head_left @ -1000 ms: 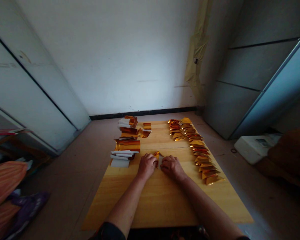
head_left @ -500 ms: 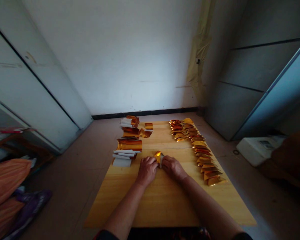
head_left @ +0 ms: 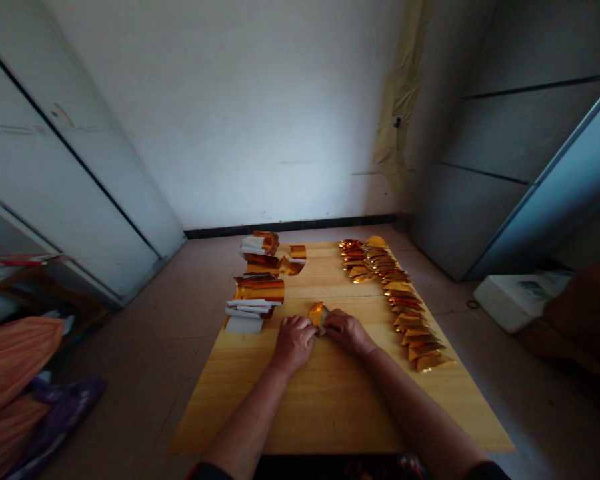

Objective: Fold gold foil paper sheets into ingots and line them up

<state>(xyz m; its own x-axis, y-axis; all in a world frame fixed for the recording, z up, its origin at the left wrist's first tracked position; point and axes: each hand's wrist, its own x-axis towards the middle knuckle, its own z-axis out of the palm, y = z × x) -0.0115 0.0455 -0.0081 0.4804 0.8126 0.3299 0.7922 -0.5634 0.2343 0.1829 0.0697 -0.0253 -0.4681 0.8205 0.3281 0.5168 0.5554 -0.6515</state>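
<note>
Gold foil piece (head_left: 317, 315) sits partly folded on the table (head_left: 300, 407), straight in front of me and between my two hands, its bright side to the left and a duller grey part to the right. My left hand (head_left: 296, 339) has its fingers curled close together, holding the near left edge; my right hand (head_left: 349, 331) pinches the right side with bunched fingertips, though I cannot make out just how the thumbs lie. Beyond my left hand, white-backed sheets (head_left: 244, 325) lie in a loose pile, and behind them are curled gold sheets (head_left: 260, 290). Near the table's far edge are a loose sheet (head_left: 298, 252) and a bent piece (head_left: 291, 267). Along the right edge runs a long row of folded gold pieces (head_left: 410, 320), overlapping one another, with a shorter row (head_left: 353, 253) beside its far end. Past the table stands a pale wall (head_left: 280, 133) with a dark strip (head_left: 290, 225) along its foot. On the floor to my right, well apart from my hands, is a white box (head_left: 505, 303) near a tall grey cabinet (head_left: 473, 200).
</note>
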